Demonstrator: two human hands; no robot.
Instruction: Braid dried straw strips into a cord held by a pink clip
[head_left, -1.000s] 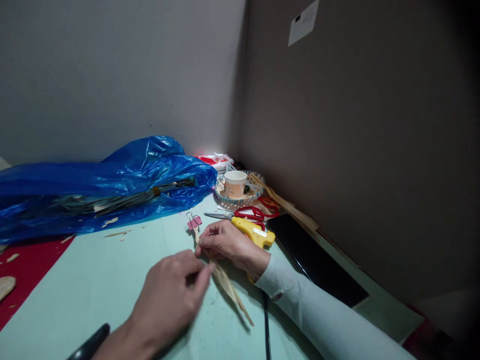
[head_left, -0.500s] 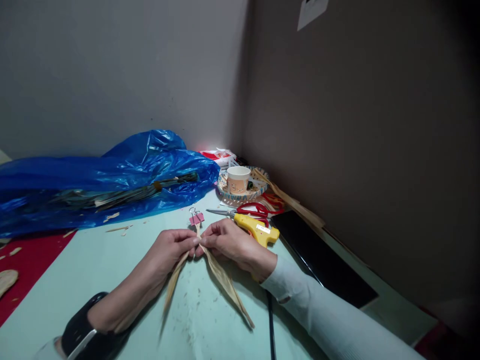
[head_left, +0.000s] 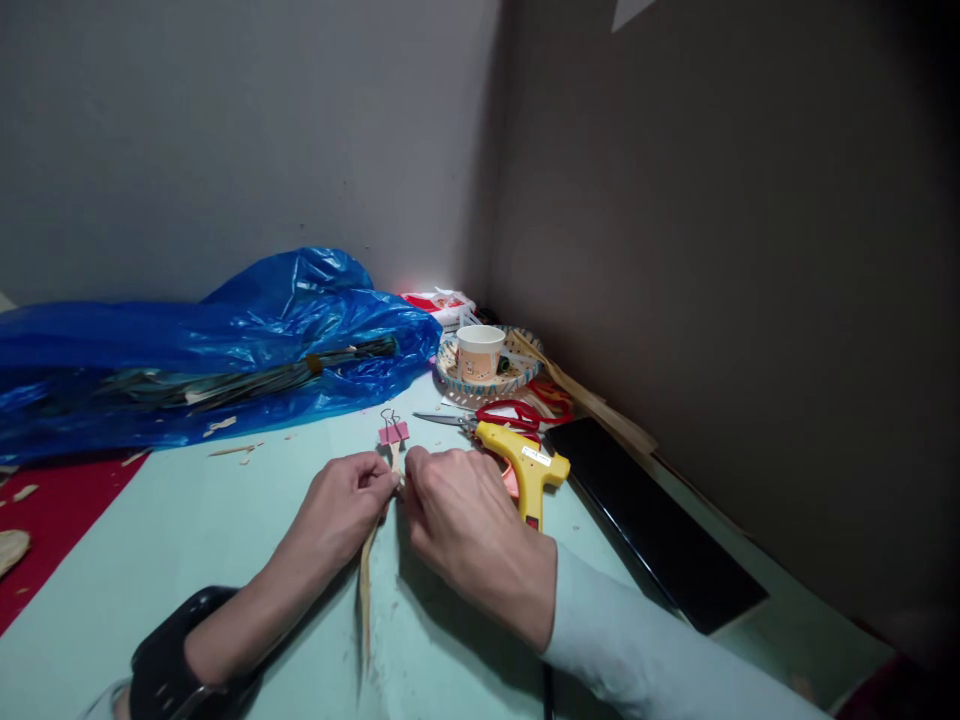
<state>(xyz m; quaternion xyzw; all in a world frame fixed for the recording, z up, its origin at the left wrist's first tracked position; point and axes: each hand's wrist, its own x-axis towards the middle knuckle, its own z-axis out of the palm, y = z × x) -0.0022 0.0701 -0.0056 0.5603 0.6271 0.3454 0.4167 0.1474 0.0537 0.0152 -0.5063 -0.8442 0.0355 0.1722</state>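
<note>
A pale dried husk strip (head_left: 365,590), like corn husk, hangs down toward me from a pink binder clip (head_left: 393,433) that grips its top end. My left hand (head_left: 341,510) pinches the strip just below the clip between thumb and fingertips. Right beside it, my right hand (head_left: 469,530) is closed with its back turned up, fingers curled at the same spot on the husk. Its fingertips and the second husk tail are hidden beneath it. Close to the right knuckles lie a yellow glue gun (head_left: 525,460) and red-handled scissors (head_left: 510,412).
A blue plastic bag (head_left: 247,330) with a bundle of dark stems lies at the back left. A paper cup (head_left: 480,355) stands on a woven tray (head_left: 457,388) in the corner. A black flat panel (head_left: 652,520) lies on the right. Red cloth (head_left: 67,510) shows at left.
My right hand has rolled over, back upward, and moved slightly toward me; the right husk tail has gone out of sight. The left husk tail now hangs straighter. The view has shifted slightly.
</note>
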